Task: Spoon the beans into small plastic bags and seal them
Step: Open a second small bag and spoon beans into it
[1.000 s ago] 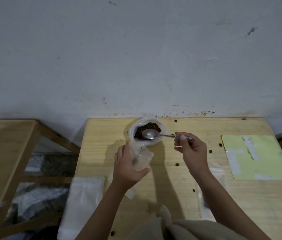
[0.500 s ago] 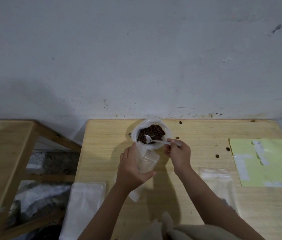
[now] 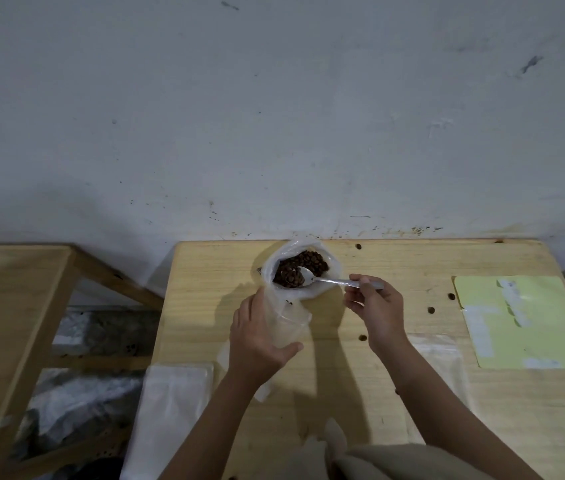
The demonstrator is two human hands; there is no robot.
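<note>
The beans (image 3: 303,268) fill an open plastic bag (image 3: 300,270) standing at the far edge of the wooden surface (image 3: 395,393), close to the wall. A metal spoon (image 3: 329,279) dips its bowl into them, beans on it. The right hand (image 3: 376,308) pinches the spoon's handle, fingers (image 3: 360,284) closed on it. Just in front, the left hand (image 3: 256,339) wraps a small clear bag (image 3: 288,323), mouth open and upright. Flat empty bags (image 3: 173,403) lie near the front edge; a yellow sheet (image 3: 523,320) lies well to the right. Loose beans dot the surface.
</note>
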